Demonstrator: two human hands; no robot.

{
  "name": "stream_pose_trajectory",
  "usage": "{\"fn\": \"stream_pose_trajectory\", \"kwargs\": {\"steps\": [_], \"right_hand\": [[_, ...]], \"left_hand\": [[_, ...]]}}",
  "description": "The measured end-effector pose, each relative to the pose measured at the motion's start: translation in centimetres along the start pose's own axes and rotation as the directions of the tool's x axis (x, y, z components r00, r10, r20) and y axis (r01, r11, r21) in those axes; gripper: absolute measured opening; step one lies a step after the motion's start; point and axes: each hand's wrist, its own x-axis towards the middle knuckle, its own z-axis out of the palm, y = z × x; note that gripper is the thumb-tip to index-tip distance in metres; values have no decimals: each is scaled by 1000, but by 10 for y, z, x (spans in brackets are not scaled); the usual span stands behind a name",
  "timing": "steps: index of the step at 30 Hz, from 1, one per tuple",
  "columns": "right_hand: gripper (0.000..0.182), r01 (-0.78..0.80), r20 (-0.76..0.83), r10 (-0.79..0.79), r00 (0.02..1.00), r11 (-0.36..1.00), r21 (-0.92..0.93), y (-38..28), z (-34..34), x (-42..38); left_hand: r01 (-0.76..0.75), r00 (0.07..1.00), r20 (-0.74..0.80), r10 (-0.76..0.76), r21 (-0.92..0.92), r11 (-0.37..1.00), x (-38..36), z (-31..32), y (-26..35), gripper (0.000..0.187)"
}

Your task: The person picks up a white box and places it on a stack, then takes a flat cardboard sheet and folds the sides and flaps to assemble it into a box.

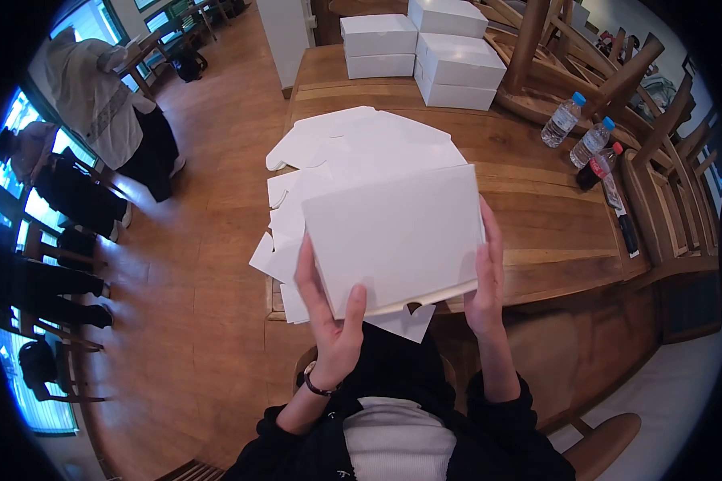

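Observation:
A white cardboard box (393, 236) is held between my two hands above the near edge of the wooden table. My left hand (333, 325) grips its left side, with the thumb on the near part of the top face. Along the right side, my right hand (488, 276) presses with its fingers; part of that hand is hidden by the box. The box looks closed, with a small dark notch at its near edge. Flat white cardboard sheets (353, 140) lie in an overlapping pile under and beyond it.
White boxes (461, 68) stand stacked at the table's (529, 232) far end. Bottles (590, 144) and a black marker (627, 232) are on the right, beside upturned wooden chairs (658, 160). People (112, 104) stand at the far left.

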Motion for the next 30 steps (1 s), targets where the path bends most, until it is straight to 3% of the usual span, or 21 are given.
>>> {"fn": "stream_pose_trajectory", "kwargs": {"steps": [3, 6, 9, 12, 15, 18, 21, 24, 27, 30], "right_hand": [[69, 21, -4, -21, 1000, 999, -28, -6, 3, -4], [67, 37, 68, -32, 997, 996, -80, -18, 6, -3], [71, 42, 83, -33, 996, 993, -110, -10, 7, -6], [75, -76, 77, 71, 994, 996, 54, -5, 9, -7], [77, -127, 60, 121, 991, 988, 92, -6, 11, -3], [76, -127, 123, 116, 986, 988, 83, -8, 9, -1], [75, -121, 158, 111, 981, 991, 53, -8, 12, -6], [75, -281, 160, 256, 953, 947, 158, 0, 10, -6], [77, -370, 154, 350, 924, 920, 129, 5, 12, -8], [80, -356, 238, 315, 919, 921, 155, 8, 8, -11]], "left_hand": [[49, 999, -4, -49, -108, 993, 0, -8, 3, 84], [255, 966, 75, -246, -153, 955, -1, -20, 7, 82], [282, 959, 84, -271, -158, 946, -4, -29, 2, 84], [280, 958, 113, -262, -204, 938, -9, -34, -6, 86], [244, 967, 124, -223, -186, 952, -10, -39, -10, 85], [332, 940, 167, -298, -248, 910, -9, -44, -7, 84], [241, 968, 131, -215, -238, 941, 3, -39, 8, 80], [204, 969, 159, -189, -86, 975, 8, -40, -3, 84], [404, 913, 164, -374, -237, 883, 12, -38, 3, 80], [470, 882, 173, -437, -369, 802, 17, -38, 10, 74]]}}
